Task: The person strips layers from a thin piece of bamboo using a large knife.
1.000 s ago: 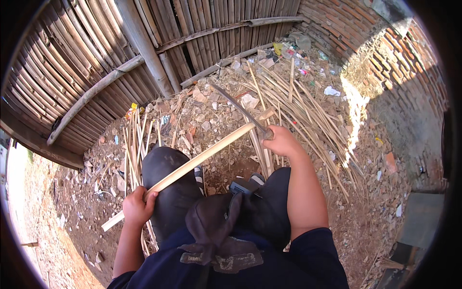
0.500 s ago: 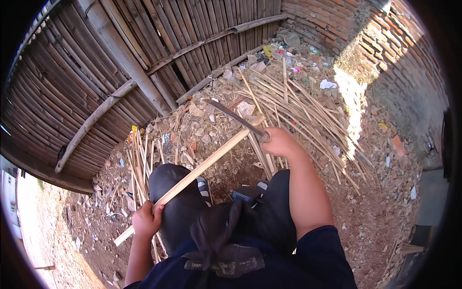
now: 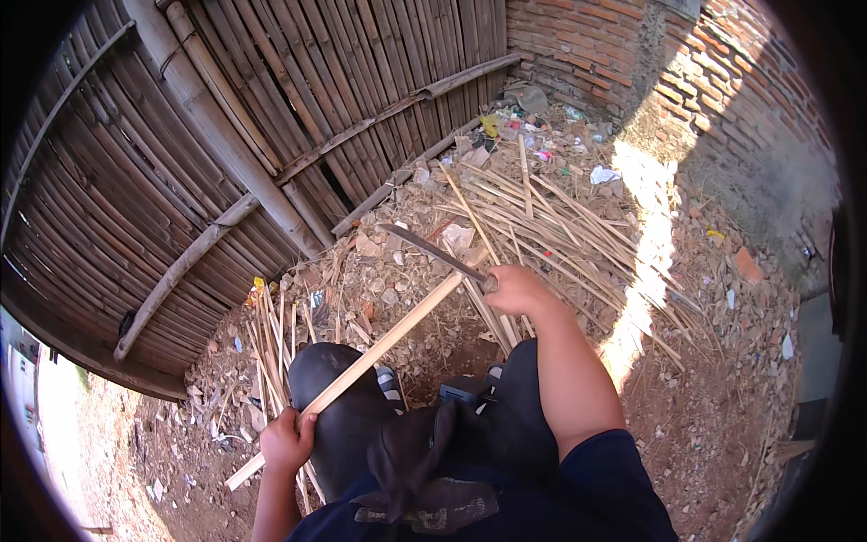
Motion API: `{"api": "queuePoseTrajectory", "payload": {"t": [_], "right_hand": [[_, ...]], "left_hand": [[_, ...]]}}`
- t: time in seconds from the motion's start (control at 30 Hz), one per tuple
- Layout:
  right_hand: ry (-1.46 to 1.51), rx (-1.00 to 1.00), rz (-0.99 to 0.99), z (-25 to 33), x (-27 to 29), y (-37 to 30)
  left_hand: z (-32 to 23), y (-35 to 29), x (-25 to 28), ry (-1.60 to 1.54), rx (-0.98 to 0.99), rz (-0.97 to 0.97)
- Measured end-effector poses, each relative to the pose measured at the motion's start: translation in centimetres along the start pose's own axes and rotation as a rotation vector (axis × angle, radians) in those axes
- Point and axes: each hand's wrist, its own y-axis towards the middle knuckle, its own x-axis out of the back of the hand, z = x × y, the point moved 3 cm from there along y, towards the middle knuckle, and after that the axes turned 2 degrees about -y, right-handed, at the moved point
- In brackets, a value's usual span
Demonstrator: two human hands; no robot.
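Observation:
My left hand (image 3: 287,440) is closed around the lower part of a long pale bamboo strip (image 3: 384,345), beside my left knee. The strip slants up to the right across that knee. My right hand (image 3: 517,291) grips the handle end of a long-bladed knife (image 3: 433,252), its dark blade reaching up to the left. The blade lies across the strip near its far end; whether it has cut in, I cannot tell.
Cut bamboo strips (image 3: 560,226) lie in a heap ahead to the right, and more strips (image 3: 268,348) lean beside my left knee. Rubble and litter cover the ground. A bamboo wall (image 3: 316,99) stands at the left, a brick wall (image 3: 578,45) at the back right. A dark box-shaped thing (image 3: 463,389) sits between my feet.
The view has tilted, so the surroundings sit lower in it. Less of the strip shows beyond the blade than before. Both hands keep their holds.

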Motion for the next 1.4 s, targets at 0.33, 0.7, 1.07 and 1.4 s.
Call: {"api": "queuePoseTrajectory", "payload": {"t": [0.33, 0.7, 1.07, 1.4], "right_hand": [[-0.053, 0.222, 0.155, 3.8, 0.3, -3.6], [-0.056, 0.252, 0.132, 4.9, 0.1, -3.9], [0.051, 0.107, 0.032, 2.5, 1.5, -3.0], [-0.041, 0.207, 0.122, 4.1, 0.5, -3.6]], "left_hand": [[-1.0, -0.1, 1.2, -0.088, 0.063, 0.217], [-0.6, 0.9, 0.3, -0.162, 0.094, 0.283], [-1.9, 0.4, 2.1, -0.049, 0.051, 0.247], [-0.5, -1.0, 2.8, -0.113, 0.049, 0.165]]}}
